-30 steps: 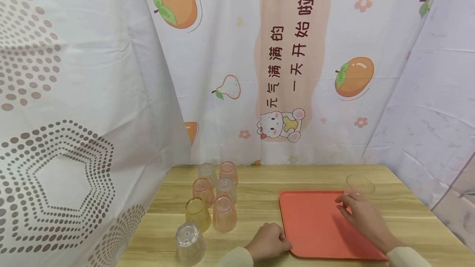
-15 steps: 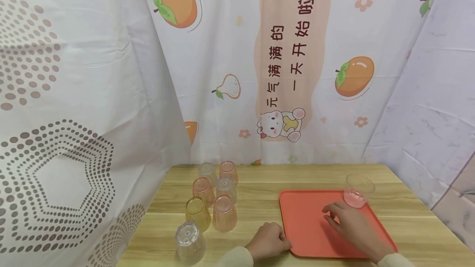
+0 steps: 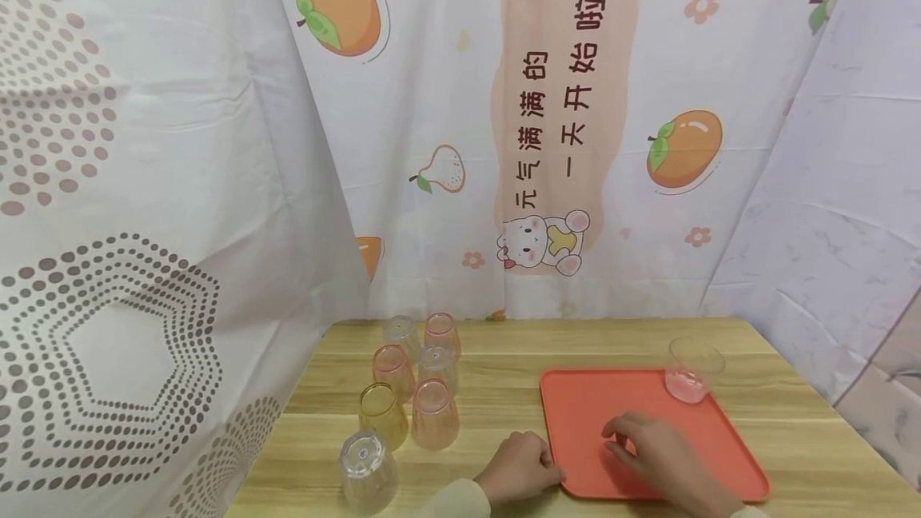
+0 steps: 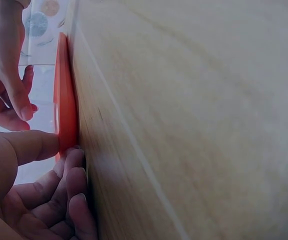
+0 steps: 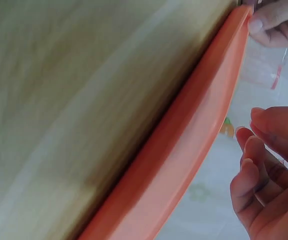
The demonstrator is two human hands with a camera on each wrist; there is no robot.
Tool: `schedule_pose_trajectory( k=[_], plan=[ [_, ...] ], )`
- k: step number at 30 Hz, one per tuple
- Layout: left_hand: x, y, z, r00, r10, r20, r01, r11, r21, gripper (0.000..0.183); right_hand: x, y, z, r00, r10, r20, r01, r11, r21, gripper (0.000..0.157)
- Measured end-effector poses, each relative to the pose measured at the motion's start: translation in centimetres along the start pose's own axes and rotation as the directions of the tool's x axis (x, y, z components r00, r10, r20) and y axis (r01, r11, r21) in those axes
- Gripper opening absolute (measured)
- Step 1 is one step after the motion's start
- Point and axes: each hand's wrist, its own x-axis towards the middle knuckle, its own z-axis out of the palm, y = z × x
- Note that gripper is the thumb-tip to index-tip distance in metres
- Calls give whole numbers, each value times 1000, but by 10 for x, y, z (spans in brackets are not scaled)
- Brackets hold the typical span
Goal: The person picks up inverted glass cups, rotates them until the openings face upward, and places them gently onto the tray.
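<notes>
My left hand point(image 3: 520, 466) holds the near left corner of a red-orange tray point(image 3: 590, 422). In the left wrist view its thumb lies on the rim and the fingers curl against the side below. Over the tray's near middle hovers my right hand point(image 3: 658, 454), fingers loosely bent with nothing between them, as the right wrist view also shows. A clear cup point(image 3: 692, 370) stands upright, mouth up, at the tray's far right corner; the tray's red shows through its base.
On the table's left stand several cups, narrow end up: a clear cup point(image 3: 368, 478) in front, a yellow cup point(image 3: 384, 418), a pink cup point(image 3: 435, 418), and more pink and clear ones behind. A patterned curtain point(image 3: 432, 262) hangs behind the wooden table point(image 3: 496, 390).
My right hand has drawn away from the clear cup, moving left and toward me across the tray. The cup stays at the far right corner. My left hand has kept its place.
</notes>
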Motion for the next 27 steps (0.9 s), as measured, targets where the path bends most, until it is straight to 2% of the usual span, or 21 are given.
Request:
schedule_pose_trajectory(
  k=[6, 15, 20, 27],
  plan=[
    [-1, 2, -1, 1000, -18, 3, 18, 1000, -9, 42, -1, -10, 4, 997, -77, 29, 76, 996, 52, 19],
    [-1, 4, -1, 999, -41, 7, 41, 999, -2, 44, -4, -17, 9, 992, -100, 84, 76, 965, 250, 13],
    [-2, 3, -1, 999, -45, 12, 45, 999, -19, 44, -7, -23, 11, 982, -149, 113, 112, 954, 278, 9],
    [-3, 5, -2, 999, -45, 17, 46, 999, -24, 43, -7, -29, 18, 973, -167, 157, 112, 944, 309, 6]
  ],
)
